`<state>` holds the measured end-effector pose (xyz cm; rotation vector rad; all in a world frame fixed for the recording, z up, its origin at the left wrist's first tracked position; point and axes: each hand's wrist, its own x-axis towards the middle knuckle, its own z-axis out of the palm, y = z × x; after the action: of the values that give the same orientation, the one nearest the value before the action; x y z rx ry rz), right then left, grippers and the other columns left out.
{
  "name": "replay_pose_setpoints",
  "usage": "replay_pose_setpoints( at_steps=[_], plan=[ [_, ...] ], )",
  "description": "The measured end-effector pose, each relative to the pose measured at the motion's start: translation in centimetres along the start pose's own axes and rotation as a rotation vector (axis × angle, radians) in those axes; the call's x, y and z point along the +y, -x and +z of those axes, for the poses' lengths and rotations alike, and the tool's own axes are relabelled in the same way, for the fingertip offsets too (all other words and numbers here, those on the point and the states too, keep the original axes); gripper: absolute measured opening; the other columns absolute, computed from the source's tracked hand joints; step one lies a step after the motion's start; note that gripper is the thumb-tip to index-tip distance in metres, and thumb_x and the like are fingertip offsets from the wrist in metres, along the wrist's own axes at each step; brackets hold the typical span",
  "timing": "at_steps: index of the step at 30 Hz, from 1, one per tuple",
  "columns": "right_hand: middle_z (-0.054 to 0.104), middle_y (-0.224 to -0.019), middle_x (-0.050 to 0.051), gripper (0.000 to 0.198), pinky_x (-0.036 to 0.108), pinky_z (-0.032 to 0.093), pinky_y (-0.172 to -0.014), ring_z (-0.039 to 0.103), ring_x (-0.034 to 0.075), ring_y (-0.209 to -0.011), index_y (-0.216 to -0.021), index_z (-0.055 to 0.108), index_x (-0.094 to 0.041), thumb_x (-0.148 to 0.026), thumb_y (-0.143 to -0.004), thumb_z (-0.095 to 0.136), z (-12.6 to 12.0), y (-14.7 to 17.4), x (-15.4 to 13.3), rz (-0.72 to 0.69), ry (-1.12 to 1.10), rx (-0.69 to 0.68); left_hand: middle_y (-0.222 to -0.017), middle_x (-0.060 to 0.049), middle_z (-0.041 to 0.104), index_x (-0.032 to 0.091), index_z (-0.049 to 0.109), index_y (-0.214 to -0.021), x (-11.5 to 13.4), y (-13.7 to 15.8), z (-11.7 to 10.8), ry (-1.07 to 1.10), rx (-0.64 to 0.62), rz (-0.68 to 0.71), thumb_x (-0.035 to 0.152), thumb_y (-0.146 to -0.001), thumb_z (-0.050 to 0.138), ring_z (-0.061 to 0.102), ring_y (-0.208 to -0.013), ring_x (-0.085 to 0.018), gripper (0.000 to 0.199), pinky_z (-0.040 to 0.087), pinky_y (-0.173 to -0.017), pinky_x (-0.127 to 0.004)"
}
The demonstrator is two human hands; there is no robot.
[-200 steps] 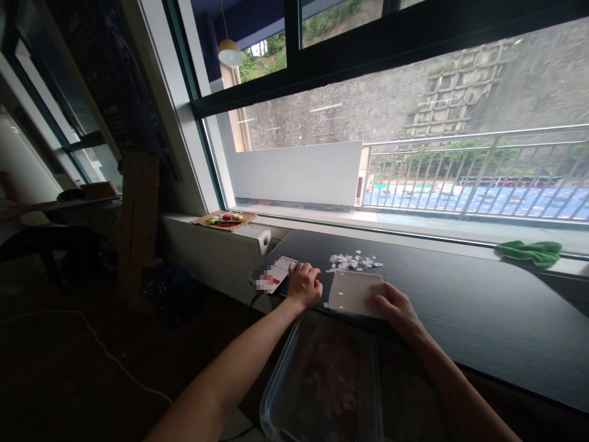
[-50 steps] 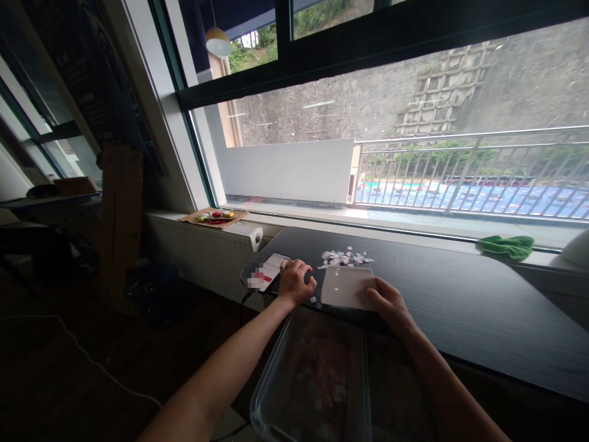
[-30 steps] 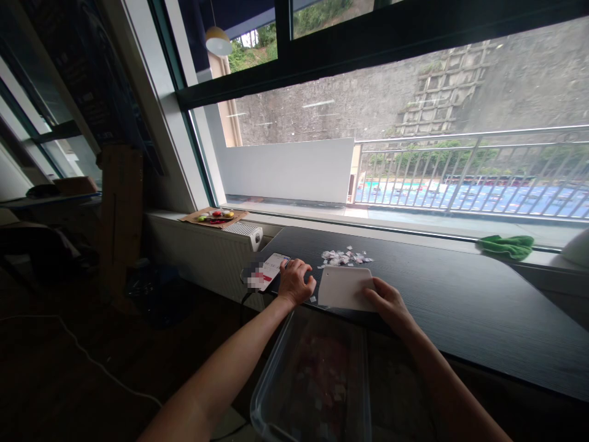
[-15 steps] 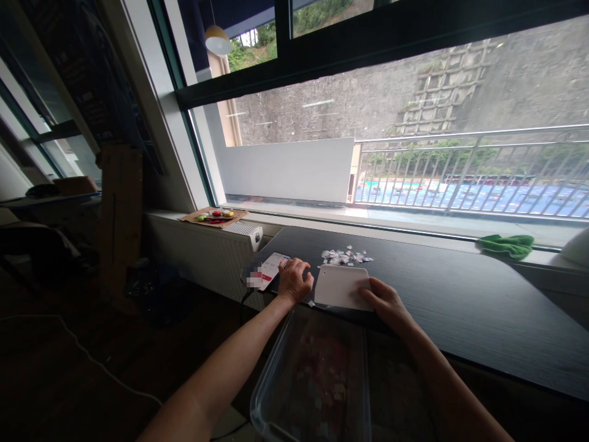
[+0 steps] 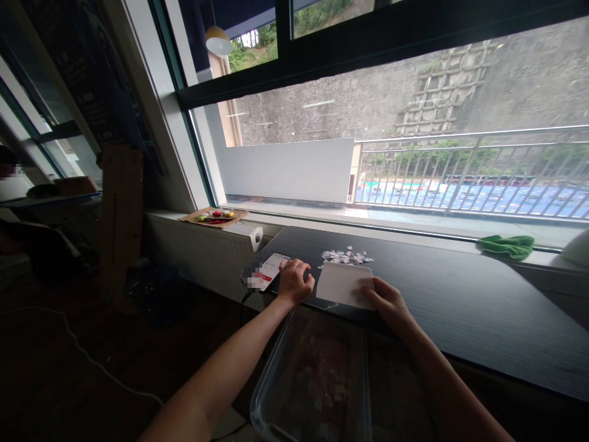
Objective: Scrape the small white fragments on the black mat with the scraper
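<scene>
My right hand [image 5: 386, 301] grips the right end of a flat white plastic scraper [image 5: 343, 283], thumb on top; it has rounded corners and a small hole near one corner. Its lower edge is close to the table's near edge. Just behind it lies a pile of small torn paper scraps [image 5: 347, 255]. On the table to the left, my left hand [image 5: 295, 281] rests with fingers bent and apart, holding nothing that I can see, beside a lit phone [image 5: 273, 271]. Below the table edge stands a clear plastic bin [image 5: 264, 393] with scraps inside.
The dark table [image 5: 460, 294] runs along the window. A green cloth [image 5: 506, 246] lies on the sill at right. At left, a radiator [image 5: 202, 248] carries a piece of cardboard [image 5: 188, 218] with colourful items. A person [image 5: 13, 184] is partly visible at the far left.
The scraper and my right hand have shifted slightly to the right. A paper scrap at the table's near edge, left of the scraper, no longer shows there. My left hand has hardly moved.
</scene>
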<state>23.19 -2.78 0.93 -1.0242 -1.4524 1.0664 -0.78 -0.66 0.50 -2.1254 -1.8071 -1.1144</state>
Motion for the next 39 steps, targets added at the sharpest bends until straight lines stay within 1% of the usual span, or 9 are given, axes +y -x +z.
replay_pose_setpoints(
  at_steps=[3, 5, 9, 11, 17, 22, 27, 31, 39],
  plan=[
    [0.076, -0.09, 0.006, 0.039, 0.035, 0.057, -0.073, 0.07, 0.024, -0.082, -0.097, 0.07, -0.02, -0.049, -0.071, 0.071, -1.5, 0.4, 0.3, 0.017, -0.074, 0.128, -0.092, -0.004, 0.065, 0.022, 0.062, -0.082, 0.1, 0.0, 0.0, -0.009, -0.024, 0.021, 0.018, -0.072, 0.054, 0.059, -0.095, -0.023, 0.013, 0.028, -0.105, -0.047],
    [0.076, -0.092, 0.006, 0.039, 0.037, 0.058, -0.075, 0.071, 0.025, -0.083, -0.099, 0.071, -0.021, -0.048, -0.07, 0.072, -3.7, 0.8, 0.5, 0.021, -0.088, 0.206, -0.089, -0.004, 0.066, 0.022, 0.062, -0.078, 0.1, 0.0, -0.1, -0.014, -0.043, 0.03, 0.018, -0.073, 0.054, 0.06, -0.093, -0.023, 0.01, 0.029, -0.105, -0.047],
    [0.077, -0.089, 0.005, 0.036, 0.039, 0.058, -0.076, 0.072, 0.026, -0.081, -0.091, 0.072, -0.022, -0.045, -0.064, 0.076, -9.1, 1.8, 0.7, 0.064, -0.048, 0.352, -0.086, -0.004, 0.066, 0.023, 0.062, -0.074, 0.0, 0.0, -0.1, -0.023, -0.043, 0.038, 0.018, -0.073, 0.054, 0.06, -0.09, -0.023, 0.01, 0.032, -0.102, -0.048],
    [0.077, -0.086, 0.005, 0.035, 0.039, 0.059, -0.075, 0.072, 0.027, -0.08, -0.09, 0.072, -0.021, -0.042, -0.061, 0.076, -10.6, 2.1, 0.5, 0.088, -0.02, 0.401, -0.085, -0.004, 0.067, 0.023, 0.063, -0.073, -0.1, 0.0, -0.1, -0.024, -0.042, 0.05, 0.018, -0.073, 0.053, 0.06, -0.089, -0.023, 0.01, 0.032, -0.102, -0.047],
    [0.075, -0.073, 0.002, 0.024, 0.035, 0.055, -0.067, 0.07, 0.023, -0.071, -0.079, 0.07, -0.021, -0.037, -0.062, 0.067, -10.6, 2.3, -0.7, 0.082, 0.173, 0.455, -0.083, -0.003, 0.067, 0.023, 0.062, -0.073, -0.4, -0.1, -0.2, -0.033, -0.052, 0.073, 0.02, -0.074, 0.052, 0.061, -0.088, -0.023, 0.011, 0.033, -0.102, -0.047],
    [0.073, -0.071, 0.002, 0.021, 0.032, 0.053, -0.061, 0.067, 0.021, -0.066, -0.071, 0.069, -0.022, -0.034, -0.055, 0.064, -12.3, 3.3, -1.3, 0.126, 0.124, 0.466, -0.082, -0.003, 0.067, 0.023, 0.062, -0.073, -0.6, -0.2, -0.3, -0.035, -0.055, 0.096, 0.022, -0.074, 0.051, 0.061, -0.087, -0.023, 0.012, 0.035, -0.1, -0.047],
    [0.069, -0.062, 0.0, 0.017, 0.029, 0.049, -0.055, 0.063, 0.018, -0.058, -0.068, 0.065, -0.022, -0.033, -0.057, 0.057, -13.1, 3.8, -1.2, 0.107, 0.139, 0.617, -0.082, -0.003, 0.068, 0.024, 0.062, -0.073, -0.8, -0.2, -0.3, -0.043, -0.065, 0.104, 0.023, -0.075, 0.05, 0.062, -0.086, -0.023, 0.012, 0.035, -0.099, -0.045],
    [0.063, -0.055, -0.003, 0.014, 0.026, 0.043, -0.048, 0.056, 0.015, -0.052, -0.062, 0.064, -0.021, -0.032, -0.057, 0.057, -12.8, 3.9, -1.1, 0.107, 0.156, 0.591, -0.082, -0.003, 0.068, 0.024, 0.061, -0.073, -1.0, -0.2, -0.3, -0.059, -0.071, 0.112, 0.024, -0.076, 0.047, 0.063, -0.086, -0.024, 0.014, 0.036, -0.098, -0.046],
    [0.06, -0.058, -0.002, 0.018, 0.026, 0.042, -0.051, 0.054, 0.015, -0.055, -0.064, 0.062, -0.02, -0.036, -0.059, 0.056, -12.7, 4.1, -1.1, 0.096, 0.146, 0.575, -0.082, -0.003, 0.068, 0.024, 0.061, -0.073, -1.1, -0.3, -0.3, -0.057, -0.069, 0.118, 0.025, -0.076, 0.047, 0.063, -0.087, -0.024, 0.014, 0.036, -0.097, -0.047]
  ],
)
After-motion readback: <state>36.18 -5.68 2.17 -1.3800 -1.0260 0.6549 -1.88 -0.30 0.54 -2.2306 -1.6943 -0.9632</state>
